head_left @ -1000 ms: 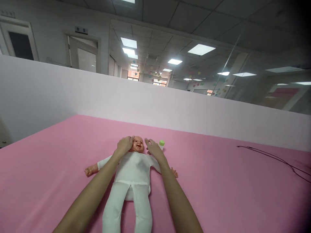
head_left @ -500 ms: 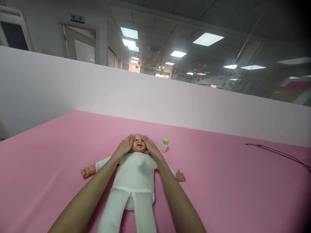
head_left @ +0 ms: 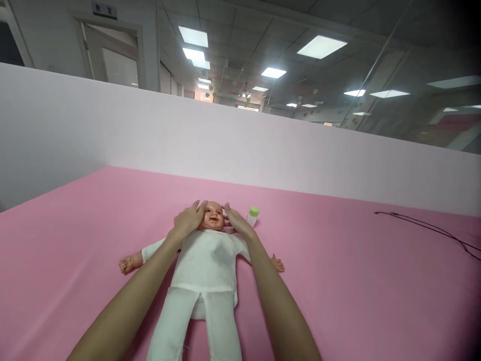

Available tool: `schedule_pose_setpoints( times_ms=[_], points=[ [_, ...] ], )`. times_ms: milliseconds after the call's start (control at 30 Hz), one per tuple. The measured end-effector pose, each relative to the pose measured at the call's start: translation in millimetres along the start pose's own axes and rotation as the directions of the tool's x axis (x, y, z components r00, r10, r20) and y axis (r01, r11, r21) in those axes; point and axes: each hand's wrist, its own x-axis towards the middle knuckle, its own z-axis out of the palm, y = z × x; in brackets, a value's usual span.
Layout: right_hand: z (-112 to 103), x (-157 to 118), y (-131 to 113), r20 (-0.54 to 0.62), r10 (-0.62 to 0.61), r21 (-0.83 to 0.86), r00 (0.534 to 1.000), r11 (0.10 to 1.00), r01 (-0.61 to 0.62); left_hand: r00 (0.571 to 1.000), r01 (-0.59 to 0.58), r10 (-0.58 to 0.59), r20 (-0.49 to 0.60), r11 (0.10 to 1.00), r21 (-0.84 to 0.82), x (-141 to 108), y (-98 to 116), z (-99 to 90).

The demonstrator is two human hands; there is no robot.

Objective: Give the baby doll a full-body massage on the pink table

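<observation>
A baby doll (head_left: 205, 260) in a white cloth suit lies on its back on a pink sheet, head away from me. My left hand (head_left: 190, 219) lies flat against the left side of the doll's head (head_left: 213, 216) as I see it, not visibly gripping it. My right hand (head_left: 235, 221) has its fingertips at the head's other side, also without a visible grip. Just beyond my right hand stands a small white bottle with a green cap (head_left: 253, 216), upright and not touched.
The pink sheet (head_left: 75, 260) covers the surface and meets a white partition (head_left: 225, 145) along its far edge. A thin dark cable (head_left: 424, 229) lies on the sheet at the right. Glass walls and a doorway stand beyond the partition.
My right hand has moved in to the doll's head, and both hands have eased slightly outward since half a second ago. The view has tilted, while the doll and bottle stay in place.
</observation>
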Motion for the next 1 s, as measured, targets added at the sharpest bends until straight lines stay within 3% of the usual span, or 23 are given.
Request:
schedule_pose_setpoints(
  times_ms=[67, 167, 267, 367, 533, 633, 733, 833, 900, 1000],
  points=[
    [-20.6, -1.1, -6.1, -0.066, 0.025, -0.063, 0.997, 0.998, -0.029, 0.997, -0.018, 0.017, -0.072, 1.000, -0.008, -1.2, 5.1, -7.0],
    [-54.9, -5.3, -14.1, -0.226, -0.066, -0.066, 0.972, 0.996, 0.052, 0.986, -0.062, 0.045, -0.160, 0.993, -0.099, -1.7, 11.0, -18.1],
    [-79.7, -10.8, -16.5, -0.295, -0.144, -0.034, 0.945, 0.990, 0.141, 0.982, -0.104, 0.080, -0.174, 0.985, -0.138, -7.7, 19.2, -28.0],
    [-91.5, -11.8, -12.8, -0.377, -0.198, -0.081, 0.905, 0.980, 0.181, 0.976, -0.170, 0.156, -0.150, 0.982, -0.086, -24.5, 34.0, -34.7],
    [-99.3, -0.3, 3.6, -0.457, -0.204, -0.317, 0.866, 0.947, 0.056, 0.925, -0.376, 0.353, -0.143, 0.905, -0.197, -67.7, 70.7, -29.1],
    [-99.3, 10.6, 19.8, -0.509, -0.275, -0.453, 0.816, 0.891, 0.018, 0.878, -0.421, 0.478, 0.025, 0.797, -0.432, -86.6, 91.5, -8.7],
    [-96.8, 20.4, 38.3, -0.360, -0.376, -0.519, 0.854, 0.841, 0.152, 0.862, -0.153, 0.434, 0.263, 0.716, -0.681, -84.3, 104.3, 18.5],
    [-97.7, 24.0, 49.6, -0.234, -0.364, -0.484, 0.902, 0.848, 0.216, 0.854, 0.287, 0.206, 0.479, 0.581, -0.762, -61.5, 109.1, 41.8],
    [-101.0, 22.1, 49.4, -0.152, -0.362, -0.471, 0.920, 0.845, 0.254, 0.810, 0.516, 0.030, 0.585, 0.439, -0.736, -43.1, 110.3, 52.6],
    [-106.4, 15.1, 39.8, 0.008, -0.343, -0.464, 0.939, 0.831, 0.307, 0.788, 0.603, -0.084, 0.609, 0.302, -0.738, -22.8, 111.6, 63.3]
  ],
)
